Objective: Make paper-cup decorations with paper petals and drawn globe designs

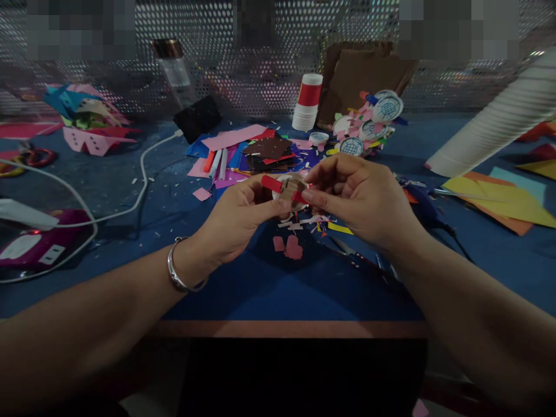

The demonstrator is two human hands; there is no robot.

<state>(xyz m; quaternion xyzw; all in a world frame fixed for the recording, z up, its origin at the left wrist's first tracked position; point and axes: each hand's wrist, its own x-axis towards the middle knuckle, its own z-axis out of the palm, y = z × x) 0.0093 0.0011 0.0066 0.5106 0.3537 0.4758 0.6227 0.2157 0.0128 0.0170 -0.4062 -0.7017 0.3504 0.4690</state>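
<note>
Both my hands meet above the blue table [260,284] and hold one small paper craft piece [290,189], a pale round form with brown paper and a red strip on it. My left hand [237,220], with a metal bangle on its wrist, pinches the piece from the left at the red strip. My right hand [358,194] grips it from the right with thumb and fingers closed. Small pink paper cut-outs [290,247] and loose scraps lie on the table just below the hands. Scissors [360,258] lie partly hidden under my right forearm.
Behind the hands lie a pile of coloured paper sheets [264,150], marker pens [217,163], a stack of red-and-white paper cups [307,103] and several decorated cup crafts [373,121]. A long white cup stack [499,121] lies at right, yellow and orange sheets [499,202] beside it. A white cable [130,202] crosses the left.
</note>
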